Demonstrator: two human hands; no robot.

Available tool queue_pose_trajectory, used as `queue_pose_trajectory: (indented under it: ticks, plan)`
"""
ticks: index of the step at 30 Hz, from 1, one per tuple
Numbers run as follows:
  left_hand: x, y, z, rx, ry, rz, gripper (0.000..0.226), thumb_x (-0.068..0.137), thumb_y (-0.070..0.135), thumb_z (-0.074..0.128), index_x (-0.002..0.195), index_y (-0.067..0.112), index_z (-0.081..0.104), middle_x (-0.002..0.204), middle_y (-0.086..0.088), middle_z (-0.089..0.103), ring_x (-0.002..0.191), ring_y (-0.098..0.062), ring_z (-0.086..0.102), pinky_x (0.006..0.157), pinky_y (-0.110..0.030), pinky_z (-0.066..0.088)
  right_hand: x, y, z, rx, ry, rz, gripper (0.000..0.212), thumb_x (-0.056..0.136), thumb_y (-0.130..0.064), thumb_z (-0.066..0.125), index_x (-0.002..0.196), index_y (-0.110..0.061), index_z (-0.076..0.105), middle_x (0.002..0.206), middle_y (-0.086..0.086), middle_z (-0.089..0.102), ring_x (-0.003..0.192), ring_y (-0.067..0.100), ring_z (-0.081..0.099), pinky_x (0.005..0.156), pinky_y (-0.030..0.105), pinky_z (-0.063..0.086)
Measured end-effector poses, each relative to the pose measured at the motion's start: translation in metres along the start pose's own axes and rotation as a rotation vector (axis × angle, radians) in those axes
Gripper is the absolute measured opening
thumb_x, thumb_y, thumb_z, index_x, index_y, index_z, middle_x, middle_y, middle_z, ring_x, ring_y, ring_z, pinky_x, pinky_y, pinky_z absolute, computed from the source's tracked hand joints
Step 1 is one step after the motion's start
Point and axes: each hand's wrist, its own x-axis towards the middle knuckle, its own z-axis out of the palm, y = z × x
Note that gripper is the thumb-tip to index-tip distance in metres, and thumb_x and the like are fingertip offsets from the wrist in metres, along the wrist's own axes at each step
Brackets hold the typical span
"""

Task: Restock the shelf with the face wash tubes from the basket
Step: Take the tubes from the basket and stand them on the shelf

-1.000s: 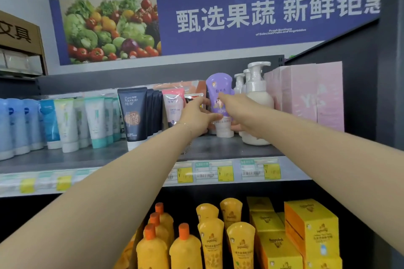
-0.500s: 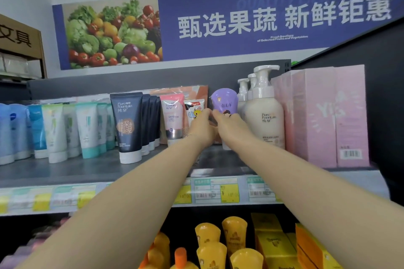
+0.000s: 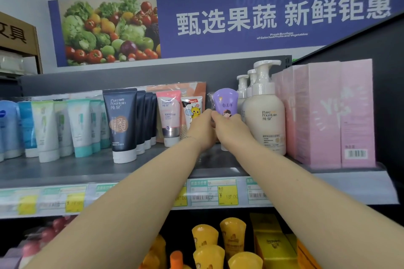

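A grey metal shelf point(image 3: 65, 170) runs across a shop aisle, with a clear price strip point(image 3: 227, 194) of yellow and green labels along its near edge and a pale wall behind. High on that wall hangs a blue banner point(image 3: 218, 22) with white lettering and a photo of vegetables. The purple tube point(image 3: 225, 103), glossy with a rounded flat top and a cartoon face, stands upright far back on the shelf, between a white cartoon tube point(image 3: 192, 109) on its left and cream pump bottles point(image 3: 265, 116) on its right. The left hand point(image 3: 202, 131) and right hand point(image 3: 231, 129) both curl round its lower half, hiding most of its base. Further left stand a pink tube point(image 3: 169, 116), a row of dark tubes point(image 3: 121, 124), pale green tubes point(image 3: 78, 126) and blue tubes point(image 3: 8, 129), all cap down. Matte pink boxes point(image 3: 328, 116) fill the right end. Below, on the lower shelf, are yellow tubes point(image 3: 231, 236) and yellow boxes point(image 3: 271, 242). Both forearms cross the price strip.
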Motion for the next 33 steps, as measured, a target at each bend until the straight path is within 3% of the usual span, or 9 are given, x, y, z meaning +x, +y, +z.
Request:
queue_pose_trajectory:
  ticks: [3, 6, 8, 10, 13, 17, 23, 26, 33]
  plan:
    - [0.0, 0.002, 0.0, 0.02, -0.014, 0.017, 0.046, 0.084, -0.004, 0.052, 0.062, 0.022, 0.021, 0.104, -0.031, 0.052, 0.069, -0.027, 0.028, 0.051, -0.019, 0.023, 0.0, 0.0, 0.0, 0.004, -0.005, 0.008, 0.05, 0.095, -0.04, 0.046, 0.13, -0.004, 0.039, 0.126, 0.014, 0.057, 0.11, 0.032, 0.057, 0.091, 0.034, 0.046]
    - [0.001, -0.001, 0.001, 0.021, -0.04, -0.002, 0.035, 0.085, -0.002, 0.054, 0.066, 0.02, 0.033, 0.098, -0.029, 0.057, 0.071, -0.025, 0.033, 0.056, -0.022, 0.028, 0.0, -0.001, -0.001, 0.01, -0.018, 0.017, 0.05, 0.092, -0.039, 0.048, 0.129, -0.006, 0.041, 0.123, 0.012, 0.059, 0.107, 0.031, 0.059, 0.093, 0.038, 0.049]
    - [-0.001, -0.001, 0.0, -0.029, -0.049, -0.016, 0.018, 0.086, -0.001, 0.056, 0.088, 0.011, 0.044, 0.089, -0.017, 0.052, 0.076, -0.025, 0.041, 0.061, -0.02, 0.034, -0.002, -0.003, -0.004, 0.012, -0.034, 0.027, 0.053, 0.09, -0.038, 0.051, 0.131, -0.005, 0.039, 0.123, 0.011, 0.059, 0.104, 0.029, 0.059, 0.085, 0.034, 0.048]
    - [-0.005, 0.0, -0.006, -0.127, -0.019, -0.041, 0.028, 0.086, 0.002, 0.059, 0.108, 0.008, 0.042, 0.088, -0.004, 0.051, 0.077, -0.017, 0.048, 0.063, -0.014, 0.039, -0.006, -0.006, -0.01, 0.017, -0.069, 0.029, 0.054, 0.09, -0.039, 0.053, 0.13, -0.005, 0.04, 0.119, 0.009, 0.059, 0.096, 0.026, 0.057, 0.069, 0.03, 0.042]
    - [-0.012, 0.005, -0.02, -0.219, 0.03, -0.112, 0.035, 0.085, 0.012, 0.065, 0.111, 0.009, 0.043, 0.096, -0.007, 0.055, 0.086, -0.023, 0.051, 0.069, -0.029, 0.043, -0.013, -0.011, -0.02, -0.015, -0.086, -0.025, 0.046, 0.084, -0.044, 0.054, 0.114, -0.009, 0.049, 0.097, 0.008, 0.054, 0.078, 0.025, 0.05, 0.055, 0.029, 0.033]
    - [-0.023, 0.002, -0.043, 0.012, -0.004, -0.057, 0.037, 0.083, 0.025, 0.073, 0.111, 0.011, 0.053, 0.102, -0.006, 0.061, 0.09, -0.023, 0.057, 0.077, -0.032, 0.047, -0.025, -0.018, -0.029, -0.152, -0.081, -0.195, 0.025, 0.087, -0.034, 0.05, 0.097, -0.015, 0.038, 0.079, 0.005, 0.046, 0.07, 0.025, 0.045, 0.052, 0.03, 0.029]
    - [-0.06, 0.006, -0.08, 0.407, -0.083, 0.088, 0.026, 0.089, 0.028, 0.06, 0.113, 0.018, 0.055, 0.112, -0.002, 0.06, 0.097, -0.025, 0.059, 0.085, -0.041, 0.052, -0.06, -0.03, -0.047, -0.601, -0.124, -0.445, 0.028, 0.092, -0.03, 0.049, 0.114, -0.013, 0.044, 0.094, 0.004, 0.054, 0.087, 0.029, 0.053, 0.064, 0.032, 0.039]
    - [-0.083, 0.011, -0.091, 0.656, -0.085, 0.189, 0.023, 0.091, 0.037, 0.054, 0.11, 0.023, 0.053, 0.109, 0.003, 0.058, 0.095, -0.022, 0.059, 0.081, -0.039, 0.05, -0.076, -0.034, -0.046, -0.758, -0.131, -0.585, 0.023, 0.092, -0.031, 0.048, 0.107, -0.015, 0.041, 0.092, 0.0, 0.052, 0.081, 0.028, 0.049, 0.063, 0.032, 0.038]
    - [-0.131, 0.012, -0.121, 0.728, -0.023, 0.132, 0.025, 0.09, 0.037, 0.05, 0.111, 0.023, 0.053, 0.108, 0.003, 0.056, 0.096, -0.021, 0.058, 0.072, -0.032, 0.046, -0.107, -0.044, -0.032, -0.914, -0.131, -0.812, 0.025, 0.094, -0.032, 0.045, 0.112, -0.015, 0.042, 0.112, 0.005, 0.058, 0.089, 0.027, 0.053, 0.066, 0.036, 0.037]
